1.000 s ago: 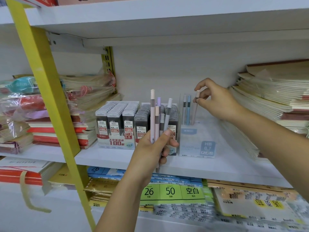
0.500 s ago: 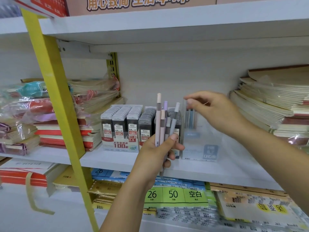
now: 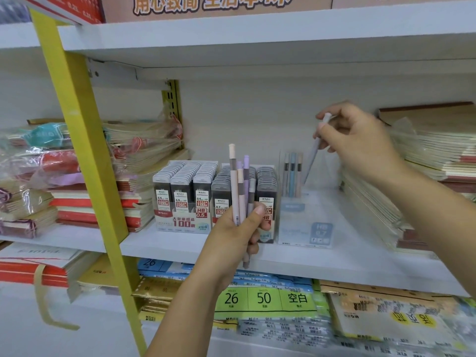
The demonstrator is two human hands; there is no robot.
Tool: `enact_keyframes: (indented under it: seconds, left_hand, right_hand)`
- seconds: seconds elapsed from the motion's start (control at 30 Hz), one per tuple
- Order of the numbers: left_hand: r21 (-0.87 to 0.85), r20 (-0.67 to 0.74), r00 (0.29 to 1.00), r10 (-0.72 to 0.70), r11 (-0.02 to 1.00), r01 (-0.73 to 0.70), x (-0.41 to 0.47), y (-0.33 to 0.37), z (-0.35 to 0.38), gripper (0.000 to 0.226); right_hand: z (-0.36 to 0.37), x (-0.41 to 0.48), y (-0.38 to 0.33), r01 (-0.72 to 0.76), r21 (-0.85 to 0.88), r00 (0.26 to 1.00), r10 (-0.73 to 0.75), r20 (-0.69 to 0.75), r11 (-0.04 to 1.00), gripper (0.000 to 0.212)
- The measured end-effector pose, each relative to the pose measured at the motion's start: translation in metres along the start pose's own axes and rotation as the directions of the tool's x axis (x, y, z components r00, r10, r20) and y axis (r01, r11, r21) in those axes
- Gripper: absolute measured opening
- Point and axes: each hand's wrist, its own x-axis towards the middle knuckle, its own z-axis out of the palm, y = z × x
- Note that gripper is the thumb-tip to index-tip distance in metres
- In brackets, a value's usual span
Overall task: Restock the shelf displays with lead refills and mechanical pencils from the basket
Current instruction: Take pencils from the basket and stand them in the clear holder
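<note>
My left hand point(image 3: 238, 235) grips a bunch of pastel mechanical pencils point(image 3: 240, 191) upright in front of the shelf. Behind them stand display boxes packed with dark lead refill cases point(image 3: 185, 188). My right hand point(image 3: 358, 140) pinches one pale grey-blue mechanical pencil point(image 3: 315, 149), tip slanting down over a clear display box point(image 3: 306, 222) marked HB 0.7. Three pencils point(image 3: 292, 173) stand at the back of that clear box.
Stacks of wrapped notebooks point(image 3: 422, 161) crowd the shelf on the right, and more wrapped stacks point(image 3: 77, 176) lie on the left. A yellow slanted upright point(image 3: 85, 140) crosses the left side. Paper packs point(image 3: 265, 297) fill the shelf below.
My right hand took one pencil from the bunch in my left hand and carried it up and right, over the clear box. The camera view shifted a little downward.
</note>
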Motion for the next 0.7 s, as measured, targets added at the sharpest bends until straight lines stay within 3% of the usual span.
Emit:
enact_keyframes:
  seconds: [0.1, 0.33, 0.7]
  left_hand:
    - [-0.047, 0.023, 1.000, -0.004, 0.999, 0.005, 0.001, 0.000, 0.001, 0.016]
    - [-0.084, 0.044, 0.999, -0.002, 0.996, 0.005, 0.002, 0.000, 0.002, 0.015]
    - [-0.059, 0.040, 0.999, 0.010, 0.998, -0.007, 0.001, 0.001, 0.000, 0.015]
  right_hand:
    - [0.005, 0.004, 0.017, 0.013, -0.197, 0.995, 0.007, 0.097, 0.980, 0.010]
    - [0.016, 0.005, 0.035, 0.058, -0.351, 0.992, -0.013, 0.129, 0.935, 0.014]
    - [0.028, 0.004, 0.022, 0.037, -0.220, 0.983, 0.004, 0.182, 0.975, 0.013]
